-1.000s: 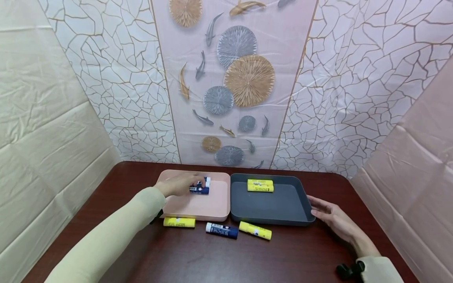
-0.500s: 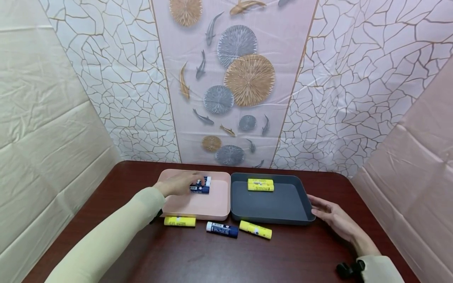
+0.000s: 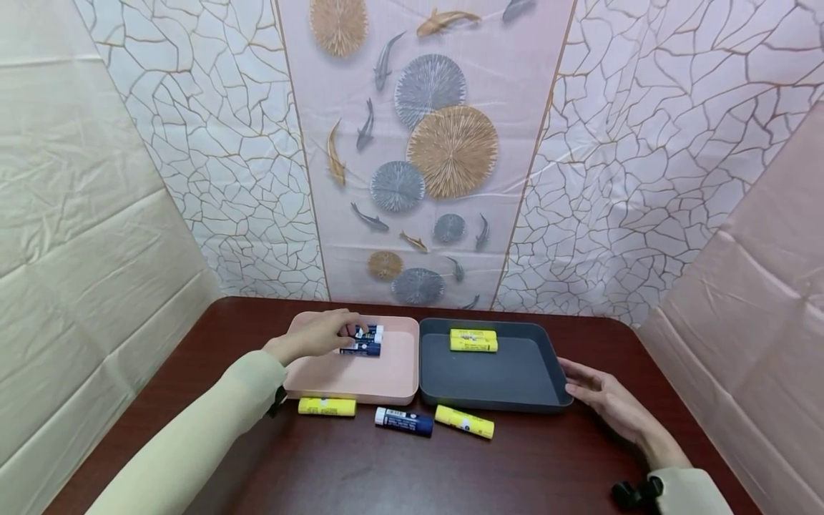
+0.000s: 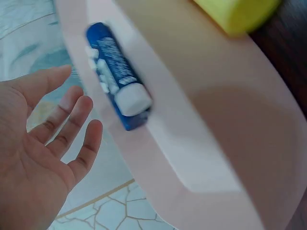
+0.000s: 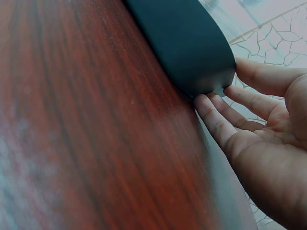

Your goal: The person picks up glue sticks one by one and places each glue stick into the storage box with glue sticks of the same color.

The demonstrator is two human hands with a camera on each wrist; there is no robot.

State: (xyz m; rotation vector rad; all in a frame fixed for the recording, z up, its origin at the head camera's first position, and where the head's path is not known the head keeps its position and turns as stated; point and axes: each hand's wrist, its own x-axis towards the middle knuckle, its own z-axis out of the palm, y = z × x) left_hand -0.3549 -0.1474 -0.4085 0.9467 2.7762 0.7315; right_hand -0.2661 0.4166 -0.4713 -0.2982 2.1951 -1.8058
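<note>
My left hand (image 3: 325, 335) hovers over the pink tray (image 3: 395, 375) with loosely bent fingers. Two blue glue sticks with white print lie side by side in it, the nearer glue stick (image 3: 362, 350) partly beneath my fingertips. In the left wrist view a gap separates that hand (image 4: 53, 129) from the blue glue stick (image 4: 112, 62) with its white cap. My right hand (image 3: 611, 400) touches the outer right side of the dark grey tray (image 3: 515, 379). In the right wrist view its fingertips (image 5: 204, 103) meet the tray's lower corner (image 5: 206, 72).
Two yellow glue sticks (image 3: 473, 340) lie together in the grey tray. On the brown table (image 3: 386, 472), before the trays, lie a yellow glue stick (image 3: 327, 407), a blue glue stick (image 3: 403, 421) and another yellow glue stick (image 3: 464, 421). A patterned cloth (image 3: 412, 214) hangs behind.
My left hand has drawn back a little to the left and up from the blue glue sticks, which now show more. The right hand stays at the grey tray.
</note>
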